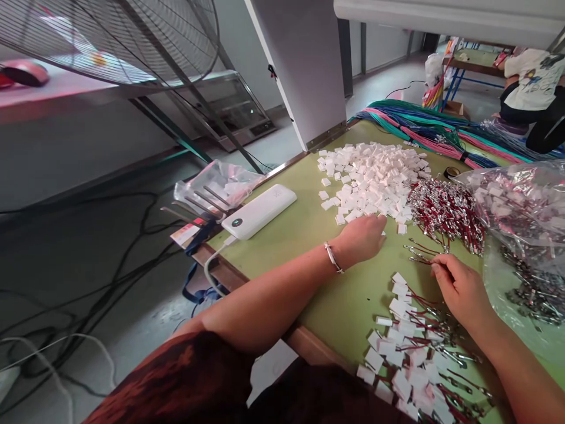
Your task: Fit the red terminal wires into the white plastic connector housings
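Note:
My left hand (361, 238) is closed at the near edge of a heap of small white connector housings (375, 171); a bit of one white housing (384, 234) shows at its fingertips. Between thumb and fingers, my right hand (461, 288) pinches a few short dark red wires (417, 250) with metal terminals, their ends pointing left. Just beyond it lies a pile of similar terminal wires (445, 212). Nearer to me, housings with red wires attached (401, 344) are spread in a loose heap.
A white power bank (260, 211) with a cable lies on the green tabletop (304, 235), near its left edge. Clear bags of parts (525, 200) are at the right. Bundled coloured cables (424, 129) and a tape roll (451, 172) lie behind. A fan (176, 41) stands left; a person (532, 79) sits beyond.

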The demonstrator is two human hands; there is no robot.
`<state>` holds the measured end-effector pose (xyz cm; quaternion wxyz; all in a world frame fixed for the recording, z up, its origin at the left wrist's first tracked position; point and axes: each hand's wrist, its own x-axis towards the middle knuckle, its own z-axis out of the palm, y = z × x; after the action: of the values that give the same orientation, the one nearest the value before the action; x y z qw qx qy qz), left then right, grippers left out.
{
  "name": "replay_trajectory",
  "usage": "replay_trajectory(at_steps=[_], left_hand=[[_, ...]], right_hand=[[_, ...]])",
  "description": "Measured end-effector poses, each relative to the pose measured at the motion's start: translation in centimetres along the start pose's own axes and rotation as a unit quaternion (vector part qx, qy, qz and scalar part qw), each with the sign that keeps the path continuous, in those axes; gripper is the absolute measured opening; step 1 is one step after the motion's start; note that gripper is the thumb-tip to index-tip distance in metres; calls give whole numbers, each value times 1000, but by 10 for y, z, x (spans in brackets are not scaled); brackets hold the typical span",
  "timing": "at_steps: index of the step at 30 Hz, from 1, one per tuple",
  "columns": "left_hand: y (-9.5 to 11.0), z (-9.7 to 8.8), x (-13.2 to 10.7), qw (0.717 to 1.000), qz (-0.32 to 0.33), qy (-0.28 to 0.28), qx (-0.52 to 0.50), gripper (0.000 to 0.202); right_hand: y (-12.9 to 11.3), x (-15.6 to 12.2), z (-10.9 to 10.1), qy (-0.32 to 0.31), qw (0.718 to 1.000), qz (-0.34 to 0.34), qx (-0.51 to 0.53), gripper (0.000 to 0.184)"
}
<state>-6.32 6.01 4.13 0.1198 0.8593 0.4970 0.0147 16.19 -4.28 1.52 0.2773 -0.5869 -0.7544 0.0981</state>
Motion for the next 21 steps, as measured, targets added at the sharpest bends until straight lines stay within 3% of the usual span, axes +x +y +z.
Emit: replay_trajectory(at_steps=[3, 5, 7, 10, 12, 14, 17, 21], left_hand=[[0, -2, 0, 996, 6, 27, -84, 10], [2, 0, -1, 976, 21, 19, -216, 10], [6, 4, -2, 916, 33, -35, -398, 17], [15, 13, -4, 781, 14, -123, -612, 17], [21, 19, -6, 717, -8, -154, -679, 15], [25, 22, -8, 680, -22, -182, -710, 15], [25, 21, -9, 663, -27, -211, -718, 16], [23, 15, -10, 678, -19, -220, -701, 16]], right_hand=[[-5, 0, -3, -5, 999, 23, 32, 14], [-9, 1, -5, -5, 999, 24, 43, 15], [-14, 1, -7, -4, 998, 29, 53, 18], [-21, 0, -9, -18, 995, 54, 76, 22], [-24, 0, -9, -40, 993, 68, 92, 25], [-27, -1, -8, -60, 990, 75, 105, 26], [-28, -1, -8, -73, 987, 90, 113, 27], [-26, 0, -10, -78, 984, 108, 115, 27]])
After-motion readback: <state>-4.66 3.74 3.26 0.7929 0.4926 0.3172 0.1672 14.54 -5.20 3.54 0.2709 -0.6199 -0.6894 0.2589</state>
